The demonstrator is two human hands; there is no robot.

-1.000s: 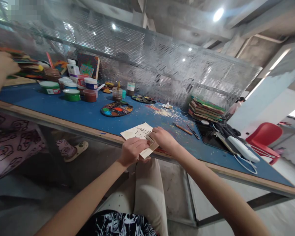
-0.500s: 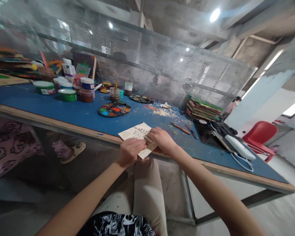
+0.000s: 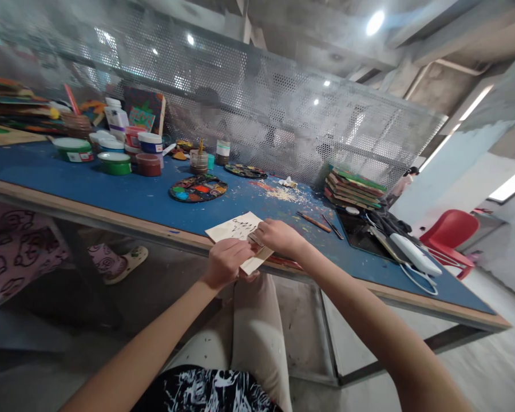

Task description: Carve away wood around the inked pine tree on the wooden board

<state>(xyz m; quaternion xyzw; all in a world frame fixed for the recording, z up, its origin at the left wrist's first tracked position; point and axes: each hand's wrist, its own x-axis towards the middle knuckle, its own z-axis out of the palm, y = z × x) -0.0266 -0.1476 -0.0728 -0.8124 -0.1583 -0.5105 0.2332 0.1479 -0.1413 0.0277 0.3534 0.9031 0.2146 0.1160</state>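
Note:
A thin pale wooden board (image 3: 234, 228) with dark cut-out marks lies over the near edge of the blue table (image 3: 124, 194). My left hand (image 3: 226, 261) grips the board's near edge, fingers curled over it. My right hand (image 3: 276, 236) rests on the board's right side, closed around a small tool whose shape is mostly hidden by the fingers. Both hands sit close together at the table edge, above my lap.
A paint-smeared round palette (image 3: 198, 188) lies behind the board, with several paint jars (image 3: 115, 162) at the back left. Wood shavings (image 3: 287, 194), two pencil-like tools (image 3: 313, 222), stacked painted boards (image 3: 352, 189) and a white device with cable (image 3: 409, 254) lie right. A red chair (image 3: 448, 232) stands beyond; another person's patterned clothing (image 3: 12, 252) is at left.
Another person's hand at the far left has left the view. My hands and the board stay nearly as they were; the camera has shifted slightly.

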